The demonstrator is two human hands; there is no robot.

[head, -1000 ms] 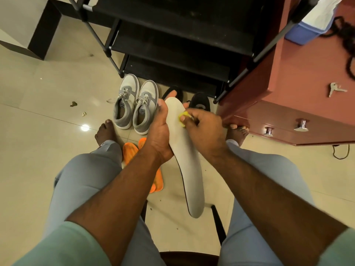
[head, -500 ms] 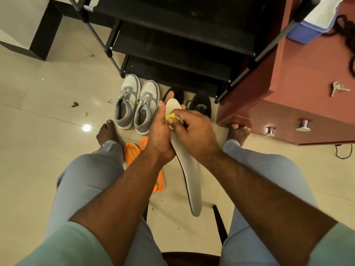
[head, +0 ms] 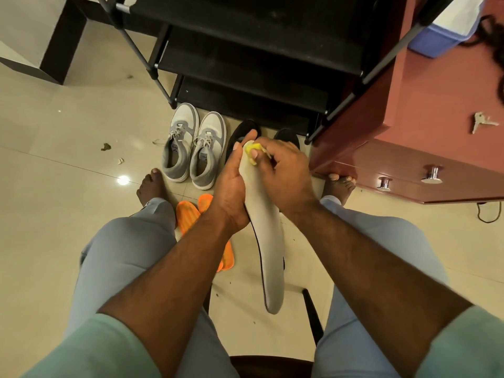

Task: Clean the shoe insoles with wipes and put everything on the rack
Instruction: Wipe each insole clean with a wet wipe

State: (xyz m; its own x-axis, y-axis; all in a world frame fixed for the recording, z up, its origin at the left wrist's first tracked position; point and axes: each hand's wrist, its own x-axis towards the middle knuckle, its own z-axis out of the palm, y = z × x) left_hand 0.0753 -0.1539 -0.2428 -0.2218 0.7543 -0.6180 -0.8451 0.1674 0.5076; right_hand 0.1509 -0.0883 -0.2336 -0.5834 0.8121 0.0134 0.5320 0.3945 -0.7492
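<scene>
Hands first: left hand [head: 231, 192] wraps the upper edge of a grey insole [head: 266, 241], thumb up near the toe end, fingers curled behind, holding it upright over the lap. Right hand [head: 283, 173] pinches a small yellow wad, likely the wipe [head: 252, 152], pressed on the toe end of the insole, fingertips bunched tight on it. Heel end of insole hangs free, pointing down between the knees above the chair edge [head: 309, 312]. Step in hand looks like scrubbing the top of this insole, wipe at the far tip. Task judged early to mid: nothing sits on the rack shelves in view. Orange insoles [head: 188, 216], a pair, lie overlapping on the floor by the left knee, partly hidden by the left forearm; cannot tell if wiped. Grey sneakers [head: 193, 152] stand side by side on the floor just in front of the rack [head: 245, 61], black shoes [head: 286, 136] next to them, mostly hidden behind the hands. Red cabinet [head: 409, 126] to the right with keys [head: 481, 122] on top. Next move probably calls for drawing the wipe down the length toward the heel with the left grip firm, so the thin insole doesn't flex away, then flipping or setting it aside. Risk: floppy heel end swings, wipe wad is small and may slip
</scene>
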